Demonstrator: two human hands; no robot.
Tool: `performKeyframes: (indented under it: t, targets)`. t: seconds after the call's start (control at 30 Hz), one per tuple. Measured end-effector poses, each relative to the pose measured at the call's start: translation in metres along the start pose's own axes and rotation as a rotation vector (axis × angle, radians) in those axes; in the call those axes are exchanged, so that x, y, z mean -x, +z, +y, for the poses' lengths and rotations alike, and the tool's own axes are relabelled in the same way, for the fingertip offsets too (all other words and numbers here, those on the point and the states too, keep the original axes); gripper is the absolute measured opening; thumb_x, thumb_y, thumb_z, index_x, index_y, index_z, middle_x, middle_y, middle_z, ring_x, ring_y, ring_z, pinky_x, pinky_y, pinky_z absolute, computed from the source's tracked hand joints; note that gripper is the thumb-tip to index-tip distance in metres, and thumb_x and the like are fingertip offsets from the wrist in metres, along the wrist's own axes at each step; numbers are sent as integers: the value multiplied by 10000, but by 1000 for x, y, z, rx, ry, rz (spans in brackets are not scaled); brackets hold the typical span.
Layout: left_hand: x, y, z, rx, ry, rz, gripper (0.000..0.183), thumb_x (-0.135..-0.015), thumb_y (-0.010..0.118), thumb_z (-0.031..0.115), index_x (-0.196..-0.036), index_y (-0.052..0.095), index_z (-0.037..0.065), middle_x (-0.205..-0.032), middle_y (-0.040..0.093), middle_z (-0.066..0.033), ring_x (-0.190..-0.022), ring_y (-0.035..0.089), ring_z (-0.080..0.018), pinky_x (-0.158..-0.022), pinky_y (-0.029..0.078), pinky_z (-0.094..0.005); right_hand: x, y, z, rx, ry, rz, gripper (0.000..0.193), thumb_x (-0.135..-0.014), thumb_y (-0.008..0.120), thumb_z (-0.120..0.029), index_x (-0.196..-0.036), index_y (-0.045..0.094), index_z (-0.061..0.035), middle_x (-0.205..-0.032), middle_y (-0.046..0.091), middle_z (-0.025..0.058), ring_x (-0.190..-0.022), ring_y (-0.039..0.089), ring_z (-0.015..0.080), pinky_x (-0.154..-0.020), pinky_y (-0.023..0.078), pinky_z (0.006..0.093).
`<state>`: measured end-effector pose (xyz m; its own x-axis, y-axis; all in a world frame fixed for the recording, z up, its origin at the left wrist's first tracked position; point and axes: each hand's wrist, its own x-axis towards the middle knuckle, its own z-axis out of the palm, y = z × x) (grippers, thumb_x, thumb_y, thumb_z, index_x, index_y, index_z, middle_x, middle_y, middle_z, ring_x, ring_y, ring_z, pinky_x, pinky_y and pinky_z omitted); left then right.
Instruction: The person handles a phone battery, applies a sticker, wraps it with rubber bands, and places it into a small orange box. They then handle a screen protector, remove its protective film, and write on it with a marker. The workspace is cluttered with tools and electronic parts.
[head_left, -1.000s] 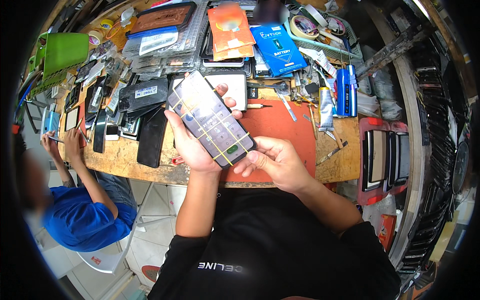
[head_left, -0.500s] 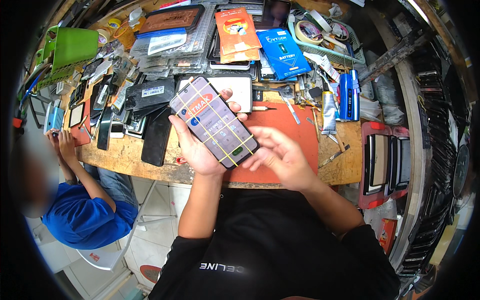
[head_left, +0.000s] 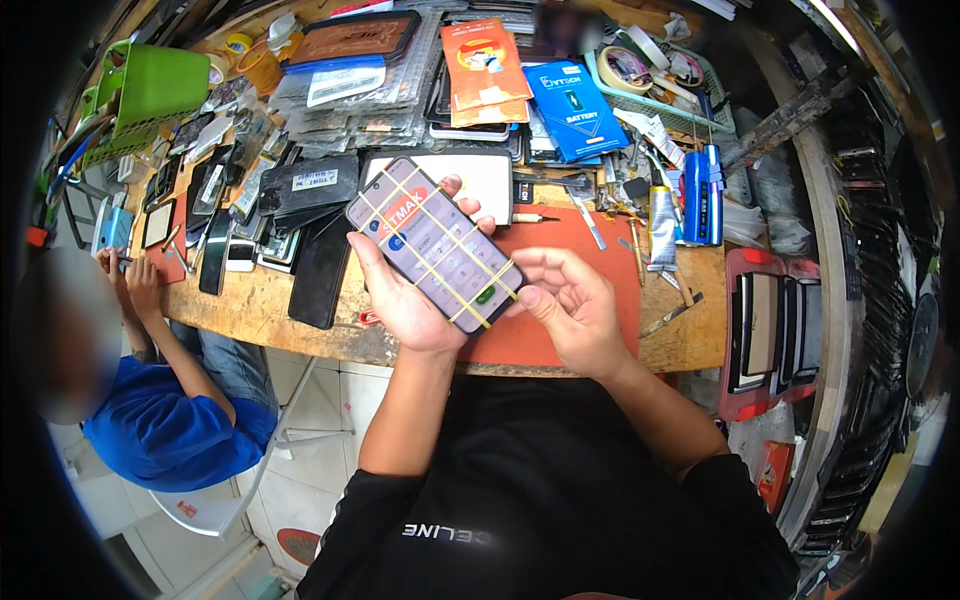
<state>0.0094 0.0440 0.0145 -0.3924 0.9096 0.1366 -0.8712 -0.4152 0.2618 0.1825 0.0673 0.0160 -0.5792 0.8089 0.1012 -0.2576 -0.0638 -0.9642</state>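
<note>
A smartphone [head_left: 436, 250] with a lit screen lies tilted across my left hand [head_left: 412, 308], its top pointing to the upper left. Thin yellow rubber bands [head_left: 452, 262] cross it lengthwise and widthwise. The left thumb runs along one long edge, and the fingertips curl round the other. A keypad-like display with a green button shows near its lower end. My right hand [head_left: 580, 315] is at the phone's lower right corner, thumb and bent fingers closed about the edge. Its fingertips are partly hidden. Below the phone lies an orange-red work mat [head_left: 600, 270].
Dark phones [head_left: 318, 275] and loose parts crowd the bench on the left. Stacked plastic sleeves, orange packets [head_left: 485, 70] and a blue packet [head_left: 575, 110] lie behind. Blue cylinders [head_left: 703, 195] and a tube [head_left: 661, 228] stand right. A person in a blue shirt [head_left: 170, 425] sits at left.
My right thumb and fingers have come in from beside the phone onto its lower right corner. The phone sits slightly further right in the view, still in my left hand.
</note>
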Motion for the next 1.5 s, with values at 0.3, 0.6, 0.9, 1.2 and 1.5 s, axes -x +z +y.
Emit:
performKeyframes:
  t: [0.3,0.6,0.9,1.2,1.5]
  targets:
    - [10,4,-11,-257,141,-119,813,-1107,298,689,-1724,170,176,-1577,460,-201,-1391,544,-310,-1195,458,-530,-5,16,-3,555,-85,11,853,-784,936,-112,-1484,484,70,-1247,681,140,-1078,707,171,-883,585,333]
    - [9,-1,-4,-21,103,-103,806,-1104,273,712,-1704,264,174,-1549,502,-220,-1364,571,-339,-1178,475,-555,-4,18,-3,523,-166,24,917,-731,979,-236,-1458,502,53,-1260,655,192,-1012,708,283,-822,589,376]
    - [4,0,3,129,32,-211,847,-1097,245,736,-1641,390,103,-1582,476,-261,-1369,570,-381,-1156,498,-579,3,19,-5,797,-432,-10,965,-773,995,-160,-1534,458,92,-1310,663,186,-1080,713,226,-931,600,353]
    - [0,-7,9,307,-120,-40,783,-1126,258,669,-1663,379,111,-1619,455,-247,-1481,477,-386,-1242,396,-589,3,7,-19,-141,188,-257,560,-1045,608,-49,-1553,427,100,-1222,729,194,-1077,742,231,-956,595,370]
    - [11,-20,-2,294,-346,95,788,-1123,323,616,-1500,517,-49,-1357,666,-250,-1239,657,-395,-1066,573,-515,-1,11,-27,-205,268,-116,257,-1108,607,-104,-1282,615,85,-1035,781,204,-803,786,218,-703,653,315]
